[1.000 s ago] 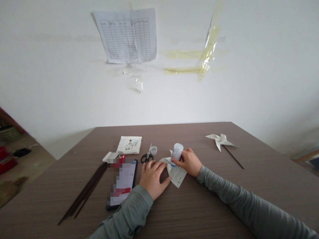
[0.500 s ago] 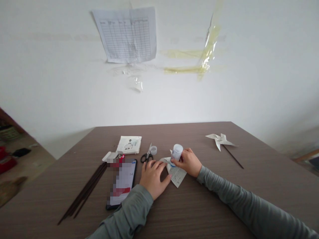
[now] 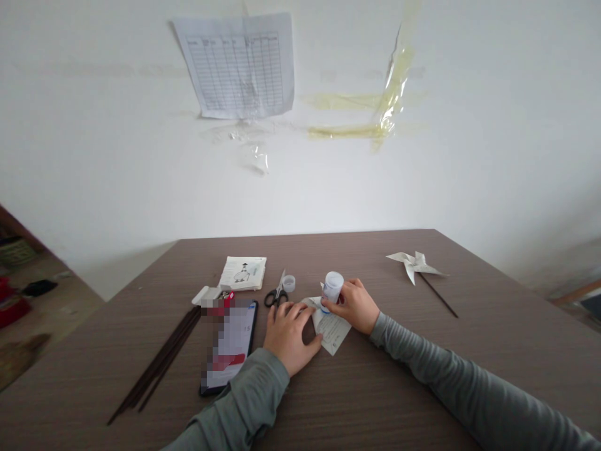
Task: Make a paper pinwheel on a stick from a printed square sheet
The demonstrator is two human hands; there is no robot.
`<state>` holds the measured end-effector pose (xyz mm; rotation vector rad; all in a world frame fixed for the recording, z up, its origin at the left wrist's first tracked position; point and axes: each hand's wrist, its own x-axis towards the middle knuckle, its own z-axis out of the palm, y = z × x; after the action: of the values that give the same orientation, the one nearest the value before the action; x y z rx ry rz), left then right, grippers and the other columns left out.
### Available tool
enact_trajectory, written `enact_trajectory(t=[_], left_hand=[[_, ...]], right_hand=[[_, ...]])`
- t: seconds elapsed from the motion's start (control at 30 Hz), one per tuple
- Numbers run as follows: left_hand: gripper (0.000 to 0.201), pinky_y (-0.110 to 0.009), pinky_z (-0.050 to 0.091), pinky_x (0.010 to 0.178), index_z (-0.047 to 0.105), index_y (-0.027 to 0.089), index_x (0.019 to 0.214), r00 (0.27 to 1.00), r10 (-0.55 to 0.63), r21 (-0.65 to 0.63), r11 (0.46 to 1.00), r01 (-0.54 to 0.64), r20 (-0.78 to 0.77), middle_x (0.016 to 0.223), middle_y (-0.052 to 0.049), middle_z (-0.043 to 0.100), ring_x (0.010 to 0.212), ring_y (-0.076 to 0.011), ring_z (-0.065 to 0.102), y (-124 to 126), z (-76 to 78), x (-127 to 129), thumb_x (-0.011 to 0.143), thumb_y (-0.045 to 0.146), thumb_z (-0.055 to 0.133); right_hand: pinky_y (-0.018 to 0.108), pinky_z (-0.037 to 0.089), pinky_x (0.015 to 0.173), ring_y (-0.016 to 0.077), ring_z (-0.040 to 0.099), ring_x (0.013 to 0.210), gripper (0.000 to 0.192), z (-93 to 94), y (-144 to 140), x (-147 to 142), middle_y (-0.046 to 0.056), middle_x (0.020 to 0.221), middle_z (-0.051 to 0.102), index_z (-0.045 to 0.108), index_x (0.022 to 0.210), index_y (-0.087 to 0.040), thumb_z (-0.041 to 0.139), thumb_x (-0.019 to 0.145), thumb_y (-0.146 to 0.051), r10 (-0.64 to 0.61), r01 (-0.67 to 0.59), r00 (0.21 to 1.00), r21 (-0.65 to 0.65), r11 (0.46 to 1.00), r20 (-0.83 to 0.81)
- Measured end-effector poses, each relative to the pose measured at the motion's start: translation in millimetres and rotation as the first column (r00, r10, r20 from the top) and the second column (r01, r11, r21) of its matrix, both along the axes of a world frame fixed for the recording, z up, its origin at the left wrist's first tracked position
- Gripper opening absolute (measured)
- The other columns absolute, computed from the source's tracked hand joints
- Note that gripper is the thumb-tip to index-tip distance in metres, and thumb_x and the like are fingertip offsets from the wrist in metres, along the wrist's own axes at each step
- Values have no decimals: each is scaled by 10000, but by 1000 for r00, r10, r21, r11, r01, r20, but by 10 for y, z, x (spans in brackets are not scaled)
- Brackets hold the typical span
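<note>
1. The right hand (image 3: 357, 305), just right of the frame's centre, is closed around a small white glue stick (image 3: 332, 288), which is tilted with its blue tip pressed down onto the paper.
2. The left hand (image 3: 287, 335) lies palm down with its fingers spread, flat on the left part of the folded paper piece (image 3: 332, 327); it pins the sheet and grips nothing.
3. The paper piece (white, with faint print) rests on the brown table (image 3: 375, 388) between the two hands, its lower corner sticking out toward the bottom of the frame.
4. Just left of the left hand lies a phone (image 3: 231, 344), screen up.
5. Above the left hand in the frame, black-handled scissors (image 3: 276, 294) lie touching or nearly touching a small clear cap (image 3: 289, 283).
6. Further up and left sits a small printed booklet (image 3: 244, 273), and below it a small white object (image 3: 208, 293) whose kind I cannot tell.
7. A bundle of dark thin sticks (image 3: 157, 366) runs diagonally in the lower left of the frame.
8. At the right, well apart from the hands, a finished paper pinwheel (image 3: 416, 263) lies on its dark stick.
9. On the wall at the upper left of the frame hangs a printed table sheet (image 3: 239, 66), with yellowed tape strips (image 3: 375, 113) to its right.
</note>
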<state>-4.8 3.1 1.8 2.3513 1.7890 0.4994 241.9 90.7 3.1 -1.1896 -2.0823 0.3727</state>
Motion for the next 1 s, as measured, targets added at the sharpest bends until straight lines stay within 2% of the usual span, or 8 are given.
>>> enact_trajectory(t=[0.2, 0.53, 0.73, 1.0], left_hand=[[606, -821, 450, 1516, 890, 404, 1664, 1000, -13, 7, 1000, 13, -9, 1734, -99, 884, 1680, -503, 706, 19, -72, -46, 1066, 485, 945], [617, -844, 441, 1520, 882, 365, 1676, 1000, -6, -18, 1000, 6, -20, 1733, -117, 882, 1691, -518, 701, 1, 6, -8, 1080, 519, 921], [631, -812, 476, 1505, 885, 378, 1658, 1000, 6, 13, 1000, -6, -2, 1713, -117, 886, 1675, -514, 711, 15, -56, -40, 1049, 527, 950], [602, -816, 500, 1484, 915, 341, 1602, 1000, 19, 37, 999, -19, 1, 1704, -141, 880, 1653, -529, 711, 31, -115, -65, 1030, 522, 962]], right_hand=[[506, 608, 1005, 303, 796, 807, 383, -13, 4, 5, 7, 797, 799, 732, 801, -315, 993, 1015, -496, 8, -8, 1000, 14, 1000, 22], [533, 616, 1030, 314, 804, 801, 432, 17, 1, -2, 5, 786, 782, 688, 757, -319, 1022, 984, -472, 8, -9, 1000, -10, 1000, -16], [545, 626, 1035, 331, 829, 825, 404, 19, -12, -4, 13, 802, 797, 699, 764, -322, 1011, 981, -461, 8, -8, 1000, -13, 1000, -20], [543, 640, 1046, 325, 829, 813, 426, 20, -15, -7, 1, 776, 782, 692, 741, -325, 1021, 970, -471, 1, -2, 1000, -11, 1000, -21]])
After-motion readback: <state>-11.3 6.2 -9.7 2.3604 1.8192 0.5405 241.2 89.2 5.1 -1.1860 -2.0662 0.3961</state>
